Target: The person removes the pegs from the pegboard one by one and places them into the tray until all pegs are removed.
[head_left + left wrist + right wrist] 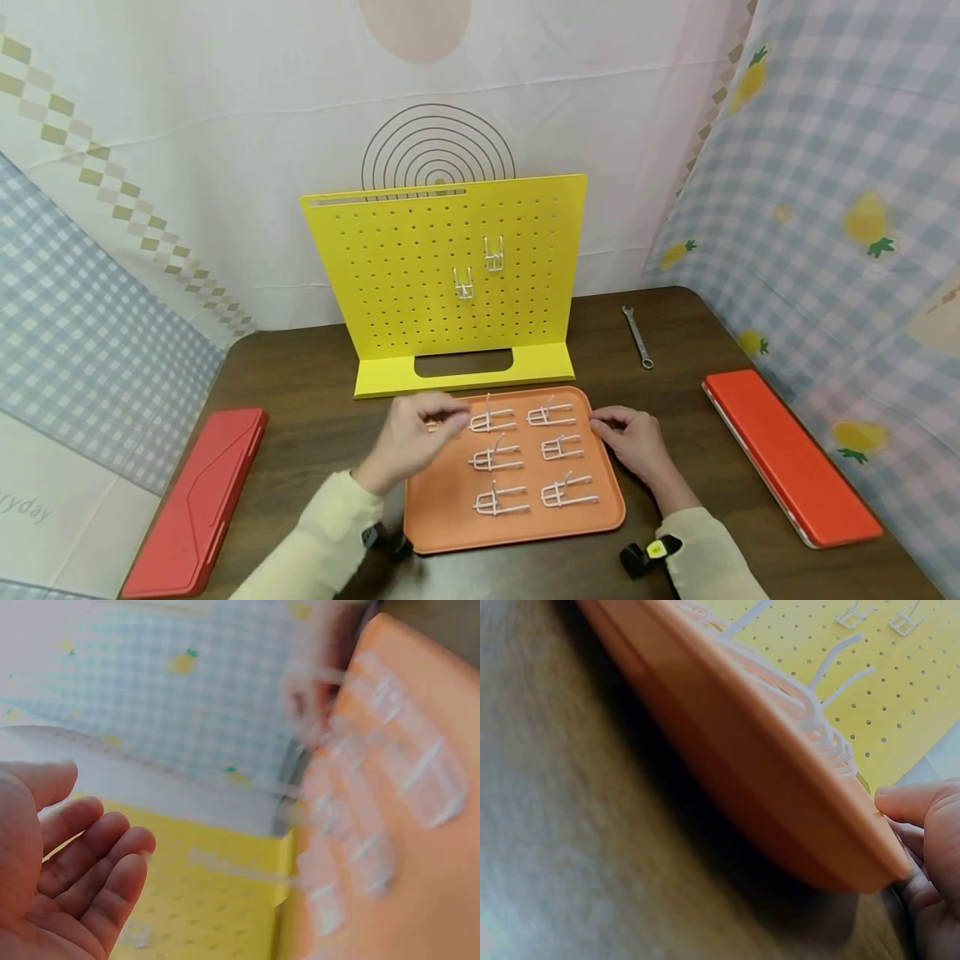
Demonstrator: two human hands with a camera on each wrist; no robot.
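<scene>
White wire pegboard hooks (495, 457) lie in two columns on an orange tray (442, 525). Over the tray's upper left corner is my left hand (412, 437), its fingers loosely bent and nothing between them in the left wrist view. My right hand (633, 437) pinches the tray's right rim, with the thumb (911, 801) on the edge and the other fingers beside and below it. Behind the tray stands a yellow pegboard (405, 292), with an upper hook (493, 254) and a lower hook (463, 285) mounted on it. The hooks look blurred in the left wrist view.
A combination wrench (637, 337) lies right of the pegboard. On the dark wooden table (300, 467), a red case (198, 500) lies at the left and an orange-red case (791, 458) at the right. Patterned cloth hangs around the table.
</scene>
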